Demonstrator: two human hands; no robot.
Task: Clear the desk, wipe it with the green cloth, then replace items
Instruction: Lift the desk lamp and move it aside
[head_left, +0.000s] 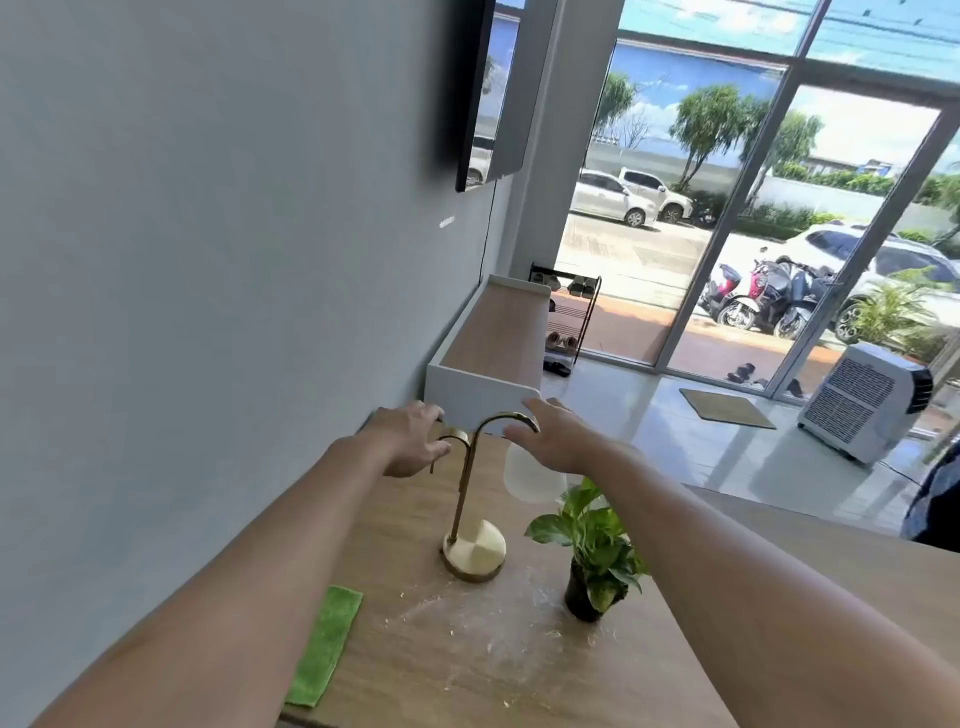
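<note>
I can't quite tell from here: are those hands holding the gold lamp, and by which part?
Nothing is clearly held. The left hand and right hand are open beside the gold lamp, near its curved arms; firm contact cannot be told.

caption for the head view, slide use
Both open hands, left and right, reach toward the brass double-arched lamp on the dusty wooden desk.

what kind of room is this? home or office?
Likely a street-front lobby or small office, though a home is possible: floor-to-ceiling glass wall facing parked cars, a shoe rack by the entrance, a wall-mounted screen, and a wooden desk with a gold lamp.
</note>
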